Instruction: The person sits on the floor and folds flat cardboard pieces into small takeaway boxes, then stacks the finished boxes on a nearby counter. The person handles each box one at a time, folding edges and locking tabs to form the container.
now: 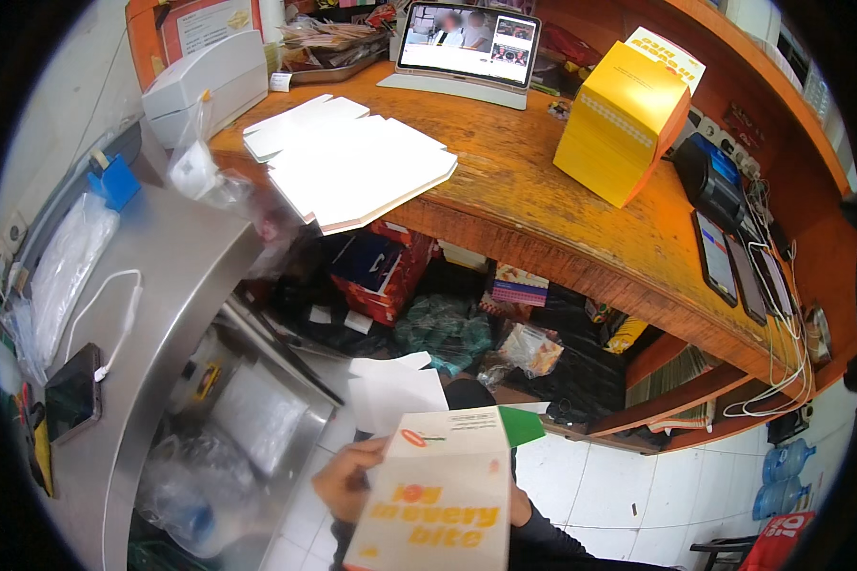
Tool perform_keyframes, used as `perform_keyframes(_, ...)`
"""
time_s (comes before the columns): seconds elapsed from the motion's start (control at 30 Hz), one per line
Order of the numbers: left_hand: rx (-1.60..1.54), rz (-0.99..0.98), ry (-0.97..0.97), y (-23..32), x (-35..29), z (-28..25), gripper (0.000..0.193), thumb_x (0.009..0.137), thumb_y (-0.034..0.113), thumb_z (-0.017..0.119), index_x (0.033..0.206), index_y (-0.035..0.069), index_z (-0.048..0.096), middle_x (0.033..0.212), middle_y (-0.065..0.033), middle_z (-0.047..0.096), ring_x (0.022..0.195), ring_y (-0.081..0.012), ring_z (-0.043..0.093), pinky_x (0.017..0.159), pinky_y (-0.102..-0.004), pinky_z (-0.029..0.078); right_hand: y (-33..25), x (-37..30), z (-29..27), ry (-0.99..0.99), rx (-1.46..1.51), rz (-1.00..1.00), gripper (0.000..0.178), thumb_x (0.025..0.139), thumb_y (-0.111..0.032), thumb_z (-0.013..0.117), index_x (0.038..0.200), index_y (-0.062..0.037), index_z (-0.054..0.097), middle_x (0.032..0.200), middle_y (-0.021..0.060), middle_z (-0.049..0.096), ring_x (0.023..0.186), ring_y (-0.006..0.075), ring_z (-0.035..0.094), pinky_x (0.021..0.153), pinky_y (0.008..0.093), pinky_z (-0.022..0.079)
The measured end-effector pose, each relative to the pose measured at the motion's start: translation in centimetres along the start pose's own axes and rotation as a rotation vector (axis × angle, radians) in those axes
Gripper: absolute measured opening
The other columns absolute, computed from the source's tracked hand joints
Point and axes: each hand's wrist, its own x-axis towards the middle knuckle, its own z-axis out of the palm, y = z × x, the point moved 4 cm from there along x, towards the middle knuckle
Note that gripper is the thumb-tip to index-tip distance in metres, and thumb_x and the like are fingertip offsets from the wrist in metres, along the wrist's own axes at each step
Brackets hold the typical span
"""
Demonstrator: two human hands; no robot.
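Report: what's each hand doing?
Left grip on left edge of pale carton; right grip at its right, partly hidden. Green flap out. White blanks apart, on desk.

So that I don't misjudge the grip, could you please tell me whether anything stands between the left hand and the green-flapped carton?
Nothing visible does: the left hand meets the green-flapped carton directly at its left edge. The right hand shows at the right edge, partly hidden by the carton.
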Motion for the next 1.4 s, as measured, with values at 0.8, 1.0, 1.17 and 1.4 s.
perform_keyframes(0.8, -0.327, -0.364, 0.123, -2.5, -1.6, 1.0, 0.076, 0.071, 0.002, 0.082, 0.134, -0.005, 0.041, 0.125, -0.0168, 0.057, 0.116, -0.0282, 0.058, 0.1, -0.0385, 0.047, -2.1, 2.5, -1.3, -0.141, -0.307, -0.187, 0.062, 0.062, 0.01, 0.063, 0.115, -0.0198, 0.072, 0.093, 0.0047, 0.054, 0.09, 0.0216, 0.056, 0.081, 0.0311, 0.049)
perform_keyframes(1.0, 0.422, 0.013, 0.018, -0.9, -1.4, 0.1, 0.056, 0.068, -0.008, 0.079, 0.119, -0.006, 0.055, 0.114, -0.0174, 0.064, 0.101, -0.0228, 0.065, 0.088, -0.0339, 0.053, -1.2, 1.9, -1.3, -0.007, 0.123, 0.221, 0.027, 0.075, 0.007, 0.072, 0.1, -0.0025, 0.071, 0.099, 0.011, 0.064, 0.089, 0.0174, 0.061, 0.079, 0.0282, 0.05)
perform_keyframes(1.17, 0.493, -0.059, 0.01, -1.4, -2.1, 0.0, 0.049, 0.068, -0.005, 0.082, 0.112, -0.005, 0.061, 0.109, -0.0162, 0.067, 0.102, -0.0213, 0.065, 0.089, -0.0333, 0.051, -0.5, 1.6, -1.1, 0.015, 0.288, 0.163, 0.018, 0.074, 0.005, 0.076, 0.091, 0.0002, 0.071, 0.099, 0.0107, 0.065, 0.089, 0.0151, 0.062, 0.078, 0.0259, 0.049)
perform_keyframes(1.4, 0.478, 0.078, -0.375, -0.4, -1.1, 0.8, 0.062, 0.074, 0.019, 0.084, 0.126, 0.002, 0.057, 0.124, -0.011, 0.061, 0.114, -0.0203, 0.058, 0.093, -0.0336, 0.047, -0.6, 0.8, -0.2, 0.103, 0.405, 0.141, 0.016, 0.072, 0.005, 0.078, 0.087, 0.0003, 0.073, 0.095, 0.0084, 0.061, 0.087, 0.0147, 0.06, 0.076, 0.0245, 0.048)
